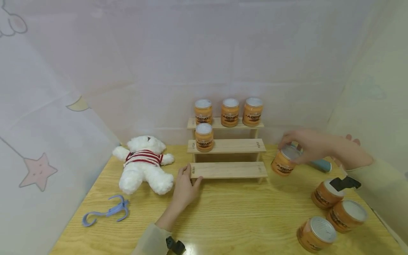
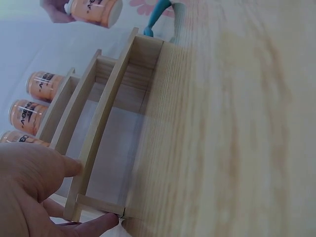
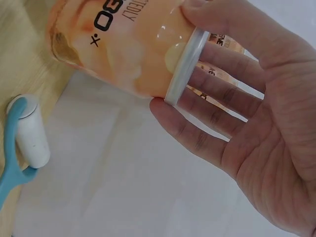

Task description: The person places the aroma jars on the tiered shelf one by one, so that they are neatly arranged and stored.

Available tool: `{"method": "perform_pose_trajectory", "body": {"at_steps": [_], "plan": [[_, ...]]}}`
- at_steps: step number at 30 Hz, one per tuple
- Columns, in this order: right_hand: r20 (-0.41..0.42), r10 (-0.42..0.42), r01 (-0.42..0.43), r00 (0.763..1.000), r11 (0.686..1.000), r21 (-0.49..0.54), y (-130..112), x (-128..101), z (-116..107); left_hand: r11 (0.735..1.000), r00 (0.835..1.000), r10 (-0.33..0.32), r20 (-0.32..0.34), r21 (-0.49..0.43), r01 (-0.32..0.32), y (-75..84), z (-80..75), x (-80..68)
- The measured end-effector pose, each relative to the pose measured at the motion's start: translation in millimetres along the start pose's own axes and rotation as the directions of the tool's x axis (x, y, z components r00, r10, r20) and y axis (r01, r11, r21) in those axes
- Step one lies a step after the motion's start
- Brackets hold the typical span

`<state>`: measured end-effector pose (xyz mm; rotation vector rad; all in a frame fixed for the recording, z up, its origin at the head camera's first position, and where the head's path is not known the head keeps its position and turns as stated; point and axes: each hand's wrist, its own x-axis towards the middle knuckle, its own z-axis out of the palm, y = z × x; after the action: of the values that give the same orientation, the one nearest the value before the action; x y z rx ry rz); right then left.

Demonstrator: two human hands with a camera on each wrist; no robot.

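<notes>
Orange jar [image 1: 283, 163], held: plastic tub with a pale grey-white lid and black lettering on an orange label, tilted, carried above the table just right of the wooden stepped rack [image 1: 228, 170]. Right hand [image 1: 313, 146]: fingers and thumb curled round the lid end from above, the rim resting against the fingertips [image 3: 163, 106] in the wrist view; the body of the jar hangs free below. Left hand [image 1: 186, 187]: fingers relaxed and mostly straight, touching the near left corner of the rack's lowest step, holding nothing. Rack contents: three like jars [image 1: 229, 112] on the far top step, one jar [image 1: 204, 137] at the left of the middle step; lowest step bare. Risk, as a judgement: a hold on the lid alone is slight, so the smooth tub could slip or swing; the steps look narrow, so a tilted set-down could tip it off the edge or knock a neighbour. Should the left hand lift, the light rack might shift under a nudge. Also present: three more jars [image 1: 338, 212] at near right, a blue-handled roller [image 1: 320, 164] behind the right hand, a white teddy bear [image 1: 145, 164] in a striped jumper, and a blue hanger-like clip [image 1: 106, 212] at near left, all on the wooden table [image 1: 236, 219].
</notes>
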<state>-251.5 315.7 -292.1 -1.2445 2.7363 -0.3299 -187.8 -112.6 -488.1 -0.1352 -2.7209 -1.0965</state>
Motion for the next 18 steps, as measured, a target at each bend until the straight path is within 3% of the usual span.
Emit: {"method": "perform_pose_trajectory", "body": {"at_steps": [9,18], "plan": [[-0.001,-0.078,0.078,0.997,0.997,0.001,-6.4,38.5,-10.6,1.0,1.0,0.0,-0.001,-0.001,0.0,-0.1,0.7,-0.4],[0.033,-0.051,0.049,0.998,0.998,0.047,-19.8,75.7,-17.5,1.0,1.0,0.013,-0.003,0.0,-0.013,2.1,-1.5,-1.2]]}}
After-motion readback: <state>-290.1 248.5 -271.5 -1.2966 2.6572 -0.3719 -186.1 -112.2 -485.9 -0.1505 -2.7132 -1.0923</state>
